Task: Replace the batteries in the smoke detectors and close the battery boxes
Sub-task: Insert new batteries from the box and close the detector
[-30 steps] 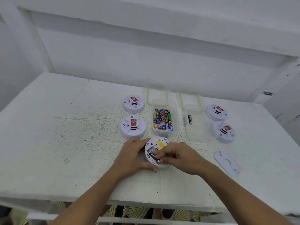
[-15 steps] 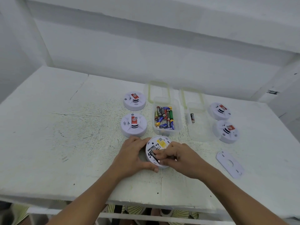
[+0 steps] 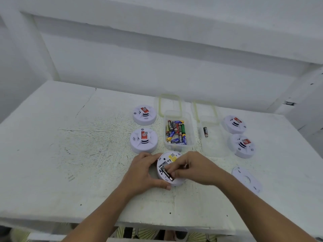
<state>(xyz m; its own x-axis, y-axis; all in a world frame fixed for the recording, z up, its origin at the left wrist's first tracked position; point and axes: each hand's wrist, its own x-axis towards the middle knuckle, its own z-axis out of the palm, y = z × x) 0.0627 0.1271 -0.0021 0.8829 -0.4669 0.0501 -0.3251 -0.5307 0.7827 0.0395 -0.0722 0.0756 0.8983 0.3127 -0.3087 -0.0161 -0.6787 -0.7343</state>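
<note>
An upturned white smoke detector (image 3: pixel 166 160) lies near the table's front, its battery bay open and a yellow label showing. My left hand (image 3: pixel 142 172) grips its left rim. My right hand (image 3: pixel 194 168) pinches a black battery (image 3: pixel 167 173) lying slantwise in the bay. A clear box (image 3: pixel 180 131) of several mixed batteries stands just behind. A second clear box (image 3: pixel 209 135) to its right holds one black battery (image 3: pixel 205 132).
Two detectors (image 3: pixel 144 114) (image 3: pixel 143 140) sit left of the boxes and two more (image 3: pixel 234 124) (image 3: pixel 242 145) on the right. A detached white back plate (image 3: pixel 246 179) lies at the right front. Two lids (image 3: pixel 170 104) lie behind the boxes. White table (image 3: pixel 70 154), wall behind.
My right hand's fingers have shifted a little over the battery in the bay. The left hand keeps its hold on the detector. The camera has tilted slightly.
</note>
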